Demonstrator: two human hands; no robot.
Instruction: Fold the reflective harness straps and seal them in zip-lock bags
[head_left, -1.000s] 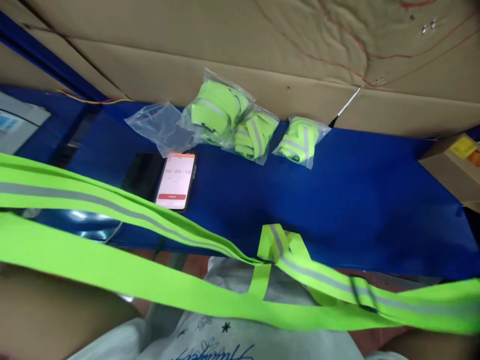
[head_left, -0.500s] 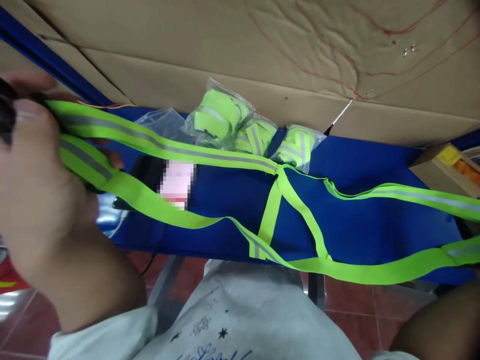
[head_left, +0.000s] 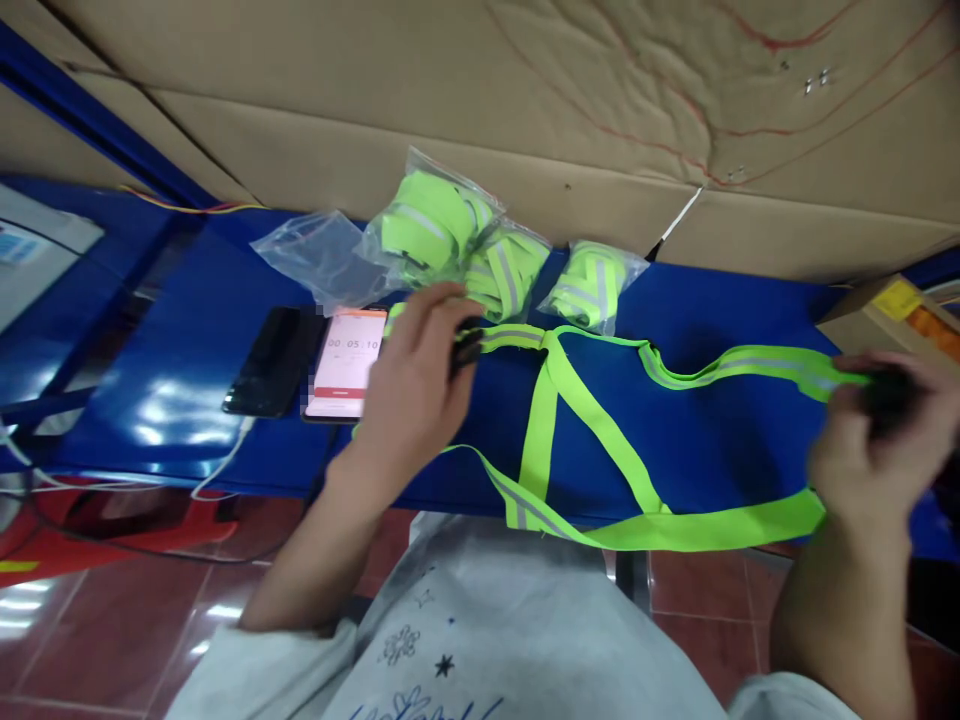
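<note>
A neon-yellow reflective harness [head_left: 600, 425] with grey stripes lies over the front of the blue table, its straps meeting in a triangle near the middle. My left hand [head_left: 420, 375] is closed around the strap's left end, where a black buckle part shows at the fingers. At the right, my right hand [head_left: 885, 440] grips the other end of the harness, with a dark piece in its fingers. Part of the left strap is hidden behind my left hand.
Bagged reflective straps [head_left: 431, 225] and another filled bag [head_left: 592, 285] lie along the cardboard wall. An empty clear bag [head_left: 322, 255] is beside them. A phone with a timer [head_left: 349, 350], a black phone [head_left: 270, 360] and a cardboard box [head_left: 870, 320] are on the blue table [head_left: 165, 330].
My left hand has moved right from the far left, drawing its strap ends toward the middle and slackening them. My right hand has come into view at the right end.
</note>
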